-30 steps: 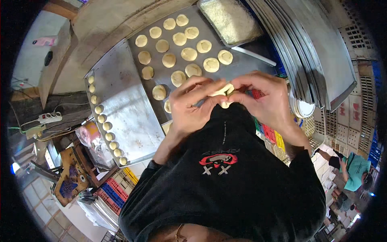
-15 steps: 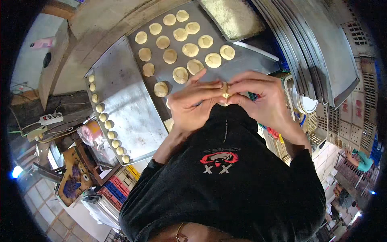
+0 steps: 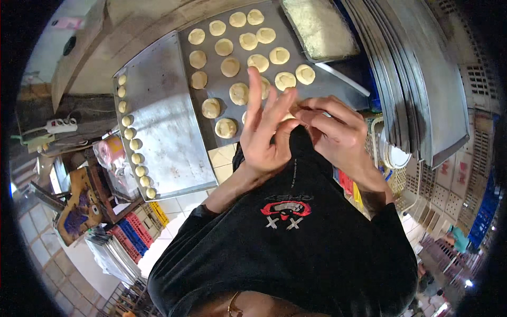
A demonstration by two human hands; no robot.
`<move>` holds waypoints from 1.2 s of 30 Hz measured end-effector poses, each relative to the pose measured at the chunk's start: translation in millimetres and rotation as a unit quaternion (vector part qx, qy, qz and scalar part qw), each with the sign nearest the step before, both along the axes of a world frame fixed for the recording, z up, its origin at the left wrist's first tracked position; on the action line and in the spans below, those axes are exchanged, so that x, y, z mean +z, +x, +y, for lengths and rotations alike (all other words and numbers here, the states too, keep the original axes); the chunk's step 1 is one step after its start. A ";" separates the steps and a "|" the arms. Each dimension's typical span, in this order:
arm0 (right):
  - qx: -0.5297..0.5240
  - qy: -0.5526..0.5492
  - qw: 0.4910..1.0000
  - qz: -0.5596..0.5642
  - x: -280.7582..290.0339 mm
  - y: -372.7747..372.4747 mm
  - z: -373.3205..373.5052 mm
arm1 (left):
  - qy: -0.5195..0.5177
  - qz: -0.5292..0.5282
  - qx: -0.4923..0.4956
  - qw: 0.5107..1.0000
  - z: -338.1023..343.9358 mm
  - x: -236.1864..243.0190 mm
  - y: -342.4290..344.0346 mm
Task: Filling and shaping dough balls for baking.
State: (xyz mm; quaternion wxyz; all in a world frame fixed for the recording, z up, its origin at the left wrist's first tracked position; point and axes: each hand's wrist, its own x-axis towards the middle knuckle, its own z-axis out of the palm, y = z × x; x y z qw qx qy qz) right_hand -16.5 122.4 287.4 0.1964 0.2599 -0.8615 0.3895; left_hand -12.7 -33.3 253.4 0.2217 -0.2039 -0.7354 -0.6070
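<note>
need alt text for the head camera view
A person's bare left hand, fingers raised, and bare right hand, fingers bent, are close together before a dark grey metal tray of round, flattened, pale dough pieces; whether they hold anything is unclear. To the left, a silver metal tray bears small pale dough balls along its left edge.

1 fisheye head cam, facing down, black shirt [image 3: 285, 253] closest, L hand [image 3: 268, 138] & R hand [image 3: 338, 128] near ctr
</note>
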 end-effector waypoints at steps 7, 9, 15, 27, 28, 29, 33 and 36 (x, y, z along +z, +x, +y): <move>0.109 -0.115 0.967 -0.199 -3.3 -14.4 -12.2 | 0.463 -0.285 -0.002 0.839 22.9 -32.8 18.1; 0.180 -0.081 0.960 -0.197 -4.4 -24.9 -10.8 | 0.439 -0.316 0.029 0.841 13.0 -32.8 13.3; 0.352 -0.005 0.925 -0.143 -5.9 -36.3 -13.6 | 0.365 -0.436 0.125 0.813 2.8 -22.7 33.2; 0.474 0.069 0.858 -0.185 -4.1 -37.5 -46.8 | 0.523 -0.390 0.152 0.743 2.8 -39.0 79.0; 0.458 0.091 0.858 -0.215 -2.9 -37.1 -52.3 | 0.513 -0.352 0.178 0.762 0.3 -44.3 82.6; 0.467 0.094 0.853 -0.213 -0.7 -36.8 -58.3 | 0.502 -0.313 0.204 0.780 -3.1 -48.1 85.8; 0.529 0.081 0.831 -0.153 2.3 -31.3 -84.9 | 0.528 -0.275 0.268 0.758 -13.8 -44.5 90.4; 0.549 0.082 0.819 -0.146 -1.2 -27.3 -103.7 | 0.495 -0.324 0.266 0.761 -37.6 -39.4 104.3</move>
